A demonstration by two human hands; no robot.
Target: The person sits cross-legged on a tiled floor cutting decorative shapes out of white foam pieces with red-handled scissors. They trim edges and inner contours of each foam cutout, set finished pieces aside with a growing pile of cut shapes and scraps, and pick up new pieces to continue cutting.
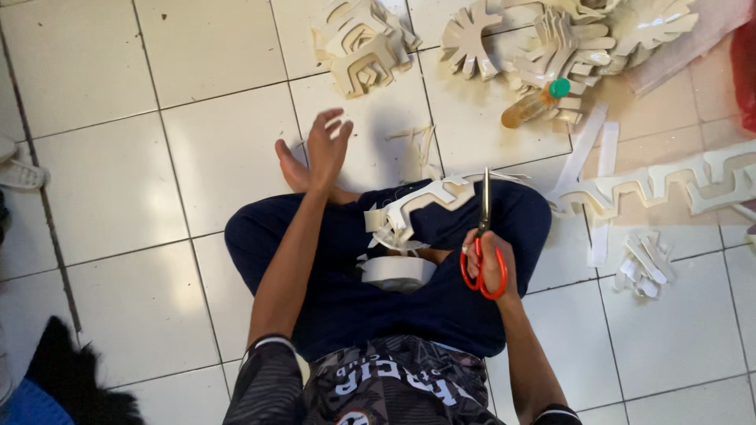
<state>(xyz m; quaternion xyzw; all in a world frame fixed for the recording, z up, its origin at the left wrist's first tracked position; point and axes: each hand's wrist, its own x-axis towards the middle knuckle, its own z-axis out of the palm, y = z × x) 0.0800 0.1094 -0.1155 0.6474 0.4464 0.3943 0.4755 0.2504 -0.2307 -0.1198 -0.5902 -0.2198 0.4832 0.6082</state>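
Observation:
I sit cross-legged on a white tiled floor. My right hand (490, 264) grips red-handled scissors (482, 250), blades closed and pointing away from me. My left hand (327, 148) is stretched forward over my foot, fingers spread, holding nothing. A long white foam strip (654, 185) cut into a zigzag runs from my lap out to the right. A roll of white tape (398, 271) lies in my lap among foam offcuts (390, 228).
Piles of cut cream foam shapes lie ahead, one pile (366, 43) at upper centre, another pile (567, 35) at upper right. A small bottle (535, 104) with a green cap lies beside them. Loose scraps (644, 264) sit at right. A sandal (20, 173) is at far left.

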